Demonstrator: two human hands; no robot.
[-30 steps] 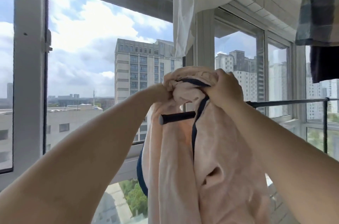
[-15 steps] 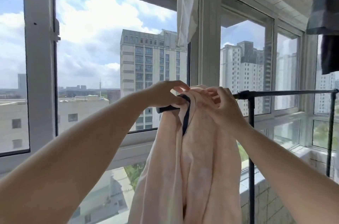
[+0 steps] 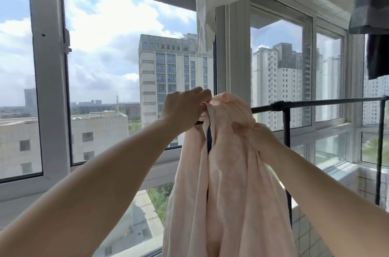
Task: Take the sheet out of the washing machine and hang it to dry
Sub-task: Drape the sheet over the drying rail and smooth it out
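Head view, 1 frame inspected. Pale pink fabric sheet with a dark navy trim strip (image 3: 229,172) is draped over the end of a thin black metal drying rail (image 3: 315,102) and hangs down in long bunched folds in front of the person. Its top forms a rounded bundle over the rail end.

Left hand (image 3: 185,107): positioned at the left side of the bundle, at rail height, fingers curled onto the fabric edge beside the navy trim; grip clamped on the sheet.

Right hand (image 3: 250,130): positioned on the right side of the bundle, just below the rail, fingers closed into a fold of the cloth; grip clamped on the sheet.

Rail is carried by black upright posts (image 3: 286,126) standing near a tiled sill. Large grey-framed windows (image 3: 50,88) lie behind, with high-rise buildings visible outside. White cloth (image 3: 210,4) hangs overhead at centre. Grey checked cloth (image 3: 370,0) hangs at upper right, a darker item directly beneath it.
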